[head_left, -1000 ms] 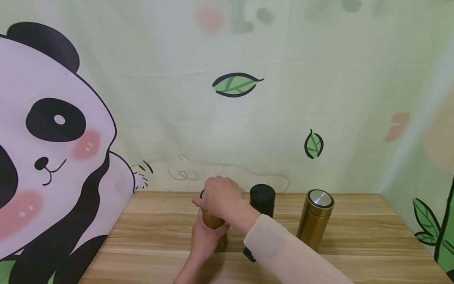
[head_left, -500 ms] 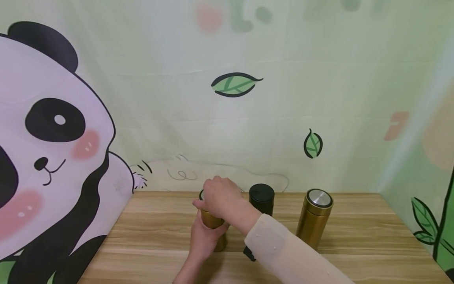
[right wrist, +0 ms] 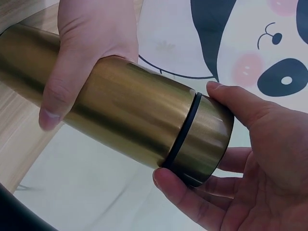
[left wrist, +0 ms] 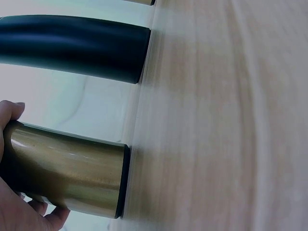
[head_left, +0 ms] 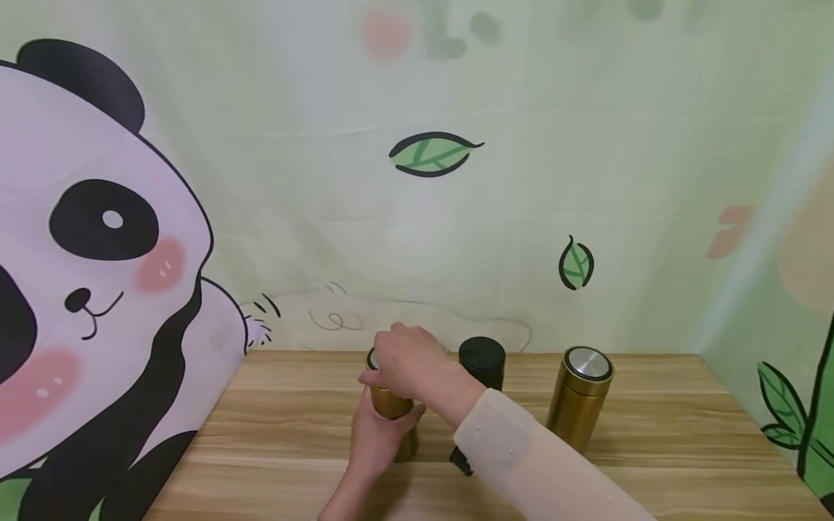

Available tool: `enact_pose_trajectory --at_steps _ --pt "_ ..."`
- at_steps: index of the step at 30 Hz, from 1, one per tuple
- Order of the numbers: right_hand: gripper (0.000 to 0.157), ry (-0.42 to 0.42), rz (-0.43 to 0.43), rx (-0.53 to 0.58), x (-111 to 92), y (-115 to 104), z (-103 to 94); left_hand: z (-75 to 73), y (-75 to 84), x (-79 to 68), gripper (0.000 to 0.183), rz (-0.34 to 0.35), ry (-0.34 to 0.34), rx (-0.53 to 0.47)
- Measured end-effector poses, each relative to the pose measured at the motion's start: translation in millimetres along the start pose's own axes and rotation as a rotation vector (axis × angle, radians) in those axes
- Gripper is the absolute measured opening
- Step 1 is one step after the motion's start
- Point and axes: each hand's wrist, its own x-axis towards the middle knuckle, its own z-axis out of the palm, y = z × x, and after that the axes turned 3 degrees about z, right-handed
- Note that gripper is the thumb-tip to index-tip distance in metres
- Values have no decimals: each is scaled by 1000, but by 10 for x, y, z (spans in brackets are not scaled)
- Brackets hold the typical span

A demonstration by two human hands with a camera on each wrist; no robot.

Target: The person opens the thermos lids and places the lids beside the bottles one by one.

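Right wrist view: right hand at right of frame, thumb and fingers bent about the cap of a gold flask, no wider apart than the cap itself. Left hand, upper left to top, curls round the flask body, thumb laid across it. A dark ring lies between cap and body; whether the thread is engaged, cannot tell.

Key relation: flask's long axis slopes from upper left to lower right here, cap at the lower-right end. Right hand is the nearer to the cap, left hand to the body; the two grips share one axis.

Head view: flask at lower centre, near upright, cap uppermost and partly hidden by the right hand; sleeve crosses from lower right. Left wrist view, lower left: its base meets the wooden tabletop.

Outward, head view: black flask just right of the hands, upright; second gold flask farther right, upright, silver-topped. Panda backdrop fills the left.
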Motion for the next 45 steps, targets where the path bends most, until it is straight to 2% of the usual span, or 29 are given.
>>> enact_pose_trajectory --at_steps 18,24,27,34,42,45 --pt "49 -25 -48 -42 -1 32 -35 -1 50 -15 70 -3 16 7" --pt "56 -25 -51 -55 0 46 -23 -3 56 -4 71 0 19 11" --pt "61 -19 -40 -43 -10 54 -2 -5 50 -9 71 0 23 18" --pt "88 -22 16 -16 -12 37 24 3 32 -11 71 -14 26 16" --pt "95 47 100 -46 10 -15 32 -10 42 5 77 -3 1 21" --pt "93 66 125 -38 13 -33 53 -16 43 8 78 -12 -4 13"
